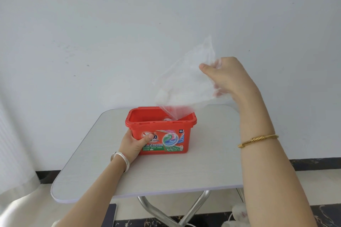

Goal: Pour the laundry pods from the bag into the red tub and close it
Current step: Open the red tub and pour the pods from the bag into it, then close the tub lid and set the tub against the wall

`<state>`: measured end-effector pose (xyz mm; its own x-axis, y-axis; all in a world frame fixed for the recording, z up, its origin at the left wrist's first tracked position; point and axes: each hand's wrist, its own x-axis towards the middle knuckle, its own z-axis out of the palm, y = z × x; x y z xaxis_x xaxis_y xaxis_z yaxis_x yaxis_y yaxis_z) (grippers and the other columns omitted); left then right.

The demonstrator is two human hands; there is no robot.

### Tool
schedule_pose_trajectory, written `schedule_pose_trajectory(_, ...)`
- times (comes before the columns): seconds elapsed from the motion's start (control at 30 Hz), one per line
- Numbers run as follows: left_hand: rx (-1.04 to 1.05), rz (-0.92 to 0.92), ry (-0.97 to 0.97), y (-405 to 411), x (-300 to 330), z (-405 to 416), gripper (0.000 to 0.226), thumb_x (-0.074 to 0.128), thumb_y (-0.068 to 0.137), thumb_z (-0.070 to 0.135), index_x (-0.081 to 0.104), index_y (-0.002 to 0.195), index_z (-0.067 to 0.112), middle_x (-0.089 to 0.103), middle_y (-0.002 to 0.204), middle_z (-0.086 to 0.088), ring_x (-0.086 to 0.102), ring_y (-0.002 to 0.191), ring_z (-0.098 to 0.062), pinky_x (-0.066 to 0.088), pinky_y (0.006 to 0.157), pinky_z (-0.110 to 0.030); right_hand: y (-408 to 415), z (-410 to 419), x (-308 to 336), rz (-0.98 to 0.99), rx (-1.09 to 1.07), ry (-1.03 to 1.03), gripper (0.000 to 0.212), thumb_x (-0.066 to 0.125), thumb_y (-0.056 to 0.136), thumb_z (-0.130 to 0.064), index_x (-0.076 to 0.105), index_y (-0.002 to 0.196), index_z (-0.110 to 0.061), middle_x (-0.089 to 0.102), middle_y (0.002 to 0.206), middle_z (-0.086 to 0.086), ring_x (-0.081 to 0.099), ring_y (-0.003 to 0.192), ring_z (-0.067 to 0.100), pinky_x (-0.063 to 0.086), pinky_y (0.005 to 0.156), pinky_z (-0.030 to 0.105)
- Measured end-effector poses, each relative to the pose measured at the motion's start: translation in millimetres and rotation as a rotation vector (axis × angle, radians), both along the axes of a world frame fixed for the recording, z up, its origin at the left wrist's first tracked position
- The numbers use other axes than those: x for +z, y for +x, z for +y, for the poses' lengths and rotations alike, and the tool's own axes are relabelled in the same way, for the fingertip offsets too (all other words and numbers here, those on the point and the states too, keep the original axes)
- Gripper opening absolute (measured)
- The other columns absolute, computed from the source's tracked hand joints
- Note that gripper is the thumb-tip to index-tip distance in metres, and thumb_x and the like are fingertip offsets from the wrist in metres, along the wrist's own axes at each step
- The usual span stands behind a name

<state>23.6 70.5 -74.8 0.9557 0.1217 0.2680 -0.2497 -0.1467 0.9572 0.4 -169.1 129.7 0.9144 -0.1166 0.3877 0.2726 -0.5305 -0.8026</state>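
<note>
The red tub (158,134) stands open on the small white table (166,171), with no lid on it. My left hand (133,143) grips its front left corner, thumb across the label. My right hand (225,75) holds a clear plastic bag (184,83) up high by its bottom end, tilted so its open mouth hangs into the right part of the tub. Pale pods show blurred in the lower part of the bag. One pod (168,119) lies inside the tub. The tub's lid is not in view.
A plain white wall rises right behind the table. The table stands on crossed metal legs (195,206) over a dark patterned floor. A white curtain (13,153) hangs at the left. Something white and fluffy (238,215) lies on the floor at lower right.
</note>
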Motion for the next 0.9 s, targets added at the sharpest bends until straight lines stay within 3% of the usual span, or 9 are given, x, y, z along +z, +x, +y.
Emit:
schedule_pose_trajectory(0.1, -0.002, 0.008, -0.009, 0, 0, 0, 0.048, 0.074, 0.064, 0.025, 0.059, 0.107, 0.011, 0.071, 0.077, 0.016, 0.067, 0.068, 0.009, 0.049, 0.060, -0.005, 6, -12, -10, -0.066, -0.087, 0.242, 0.027, 0.059, 0.082, -0.033, 0.051, 0.069, -0.011, 0.052, 0.066, 0.011, 0.058, 0.057, 0.030, 0.053, 0.052, 0.039)
schedule_pose_trajectory(0.2, -0.008, 0.023, 0.002, -2, 2, 0, 0.053, 0.075, 0.053, 0.040, 0.060, 0.100, 0.020, 0.073, 0.071, 0.024, 0.068, 0.072, 0.007, 0.050, 0.062, -0.007, 11, -22, -24, 0.024, -0.033, 0.547, 0.025, 0.060, 0.086, -0.035, 0.053, 0.075, -0.014, 0.052, 0.070, 0.006, 0.060, 0.055, 0.025, 0.053, 0.046, 0.029)
schedule_pose_trajectory(0.33, -0.030, 0.015, -0.020, -4, 4, 0, 0.061, 0.072, 0.048, 0.047, 0.060, 0.101, 0.021, 0.073, 0.074, 0.025, 0.069, 0.074, 0.005, 0.051, 0.063, -0.009, 22, -32, -46, 0.136, 0.042, 0.880, 0.025, 0.061, 0.085, -0.035, 0.054, 0.077, -0.012, 0.051, 0.074, 0.004, 0.061, 0.056, 0.024, 0.054, 0.050, 0.028)
schedule_pose_trajectory(0.5, -0.029, -0.008, -0.036, -3, 3, 0, 0.080, 0.079, 0.033, 0.061, 0.061, 0.100, 0.020, 0.075, 0.075, 0.016, 0.069, 0.073, 0.003, 0.051, 0.062, -0.009, 38, -36, -76, 0.148, 0.092, 1.256, 0.011, 0.049, 0.078, -0.015, 0.048, 0.068, -0.013, 0.048, 0.070, 0.005, 0.060, 0.061, 0.025, 0.050, 0.062, 0.031)
schedule_pose_trajectory(0.57, -0.038, -0.004, -0.035, -2, 2, 0, 0.074, 0.082, 0.040, 0.056, 0.061, 0.100, 0.018, 0.074, 0.073, 0.020, 0.069, 0.072, 0.003, 0.051, 0.062, -0.010, 41, -36, -87, 0.159, 0.057, 1.297, 0.011, 0.045, 0.078, -0.012, 0.047, 0.067, -0.014, 0.050, 0.069, 0.003, 0.063, 0.066, 0.023, 0.044, 0.060, 0.028)
schedule_pose_trajectory(0.67, -0.010, -0.011, -0.025, 1, 0, -1, 0.037, 0.076, 0.064, 0.027, 0.060, 0.097, 0.020, 0.072, 0.070, 0.019, 0.067, 0.068, 0.008, 0.048, 0.067, -0.014, 43, -33, -105, 0.236, -0.040, 1.263, 0.010, 0.048, 0.081, -0.011, 0.049, 0.072, -0.014, 0.057, 0.073, 0.003, 0.061, 0.063, 0.022, 0.038, 0.054, 0.025)
schedule_pose_trajectory(0.77, 0.001, -0.016, -0.021, 2, -2, 0, 0.032, 0.074, 0.068, 0.022, 0.058, 0.095, 0.024, 0.069, 0.080, 0.017, 0.067, 0.068, 0.009, 0.048, 0.065, -0.011, 45, -32, -121, 0.335, -0.121, 1.160, 0.002, 0.053, 0.086, -0.013, 0.055, 0.085, -0.012, 0.060, 0.079, 0.004, 0.059, 0.063, 0.022, 0.043, 0.060, 0.029)
schedule_pose_trajectory(0.9, 0.009, -0.010, -0.007, 4, -4, 1, 0.028, 0.074, 0.073, 0.015, 0.058, 0.094, 0.024, 0.072, 0.069, 0.020, 0.067, 0.067, 0.009, 0.050, 0.061, -0.008, 45, -30, -138, 0.443, -0.152, 1.038, 0.016, 0.059, 0.086, -0.017, 0.053, 0.099, -0.009, 0.055, 0.075, 0.007, 0.052, 0.060, 0.020, 0.043, 0.060, 0.029)
